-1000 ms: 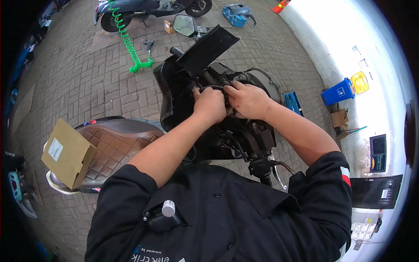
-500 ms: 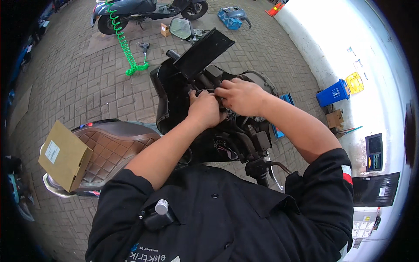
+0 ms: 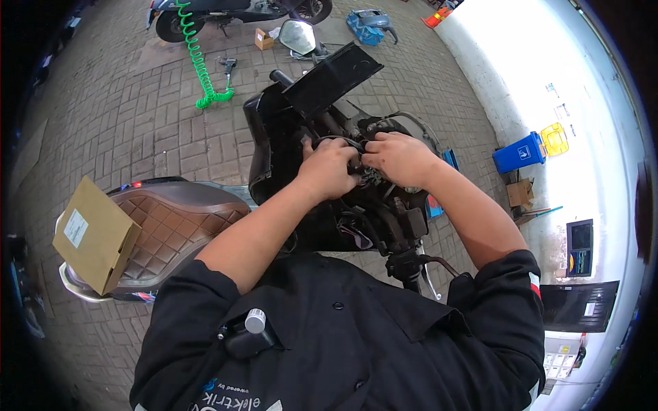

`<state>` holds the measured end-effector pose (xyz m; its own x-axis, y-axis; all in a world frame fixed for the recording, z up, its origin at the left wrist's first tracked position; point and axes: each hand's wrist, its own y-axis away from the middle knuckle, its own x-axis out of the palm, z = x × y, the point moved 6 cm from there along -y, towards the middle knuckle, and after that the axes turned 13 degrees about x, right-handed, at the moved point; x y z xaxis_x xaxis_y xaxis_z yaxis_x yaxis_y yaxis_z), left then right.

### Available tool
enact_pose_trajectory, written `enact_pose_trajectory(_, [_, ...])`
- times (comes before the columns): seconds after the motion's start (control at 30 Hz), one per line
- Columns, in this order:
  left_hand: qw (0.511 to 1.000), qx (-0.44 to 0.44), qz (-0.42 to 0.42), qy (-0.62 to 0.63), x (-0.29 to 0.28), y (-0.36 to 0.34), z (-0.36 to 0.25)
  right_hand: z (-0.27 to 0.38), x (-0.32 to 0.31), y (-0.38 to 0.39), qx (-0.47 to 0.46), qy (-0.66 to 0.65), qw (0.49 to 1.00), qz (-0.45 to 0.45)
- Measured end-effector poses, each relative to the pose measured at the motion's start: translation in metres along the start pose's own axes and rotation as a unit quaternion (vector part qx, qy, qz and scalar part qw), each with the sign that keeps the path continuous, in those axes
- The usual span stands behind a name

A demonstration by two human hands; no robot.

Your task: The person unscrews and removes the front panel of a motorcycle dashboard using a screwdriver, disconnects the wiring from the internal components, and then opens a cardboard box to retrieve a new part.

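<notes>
My left hand (image 3: pixel 330 170) is curled, its fingers down among dark parts inside the opened front of a scooter (image 3: pixel 259 147). Beside it, my right hand (image 3: pixel 399 160) has its fingers bent and fingertips pressed together, close to the left fingers. A thin black cable (image 3: pixel 348 140) arcs over the left fingers toward the right fingertips. What either hand grips is hidden by the fingers and the dark parts. Beyond the hands, a flat black panel (image 3: pixel 334 79) stands tilted up. A round-cornered mirror (image 3: pixel 298 37) sticks out past it.
A cardboard box (image 3: pixel 96 236) rests on the brown quilted seat (image 3: pixel 179 218) at my left. The handlebar grip (image 3: pixel 409 268) lies close to my body. A green coiled hose (image 3: pixel 200 72) with an air tool (image 3: pixel 228 66) and another scooter (image 3: pixel 233 10) are farther off. A blue bin (image 3: pixel 519 150) stands by the right wall.
Both hands have shifted slightly right, and the right fingers have lowered a little. The arcing cable shows more clearly above the left fingers. The whole view has moved slightly.
</notes>
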<state>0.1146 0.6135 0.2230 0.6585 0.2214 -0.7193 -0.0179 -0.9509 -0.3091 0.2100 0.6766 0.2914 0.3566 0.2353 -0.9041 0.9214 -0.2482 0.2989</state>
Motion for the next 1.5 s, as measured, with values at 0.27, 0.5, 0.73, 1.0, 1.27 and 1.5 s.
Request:
enact_pose_trajectory(0.27, [0.994, -0.051, 0.056, -0.078, 0.004, -0.009, -0.006, 0.009, -0.013, -0.017, -0.01, 0.053, 0.997, 0.058])
enact_pose_trajectory(0.5, [0.994, -0.042, 0.06, -0.076, 0.007, -0.009, -0.01, 0.001, -0.001, -0.026, 0.039, 0.012, 0.991, 0.125])
enact_pose_trajectory(0.73, [0.995, -0.046, 0.056, -0.074, 0.003, -0.007, -0.01, 0.003, -0.004, -0.026, 0.022, 0.028, 0.984, 0.175])
enact_pose_trajectory(1.0, [0.996, -0.039, 0.02, -0.082, 0.005, 0.0, -0.013, -0.013, -0.095, -0.022, 0.008, -0.037, 0.992, 0.125])
enact_pose_trajectory(1.27, [0.999, 0.007, -0.03, -0.028, -0.002, 0.003, -0.004, -0.054, -0.103, 0.019, 0.052, -0.163, 0.984, -0.044])
enact_pose_trajectory(1.5, [0.991, 0.067, -0.118, -0.016, -0.028, 0.013, 0.011, -0.041, -0.049, 0.079, 0.096, -0.291, 0.943, -0.13])
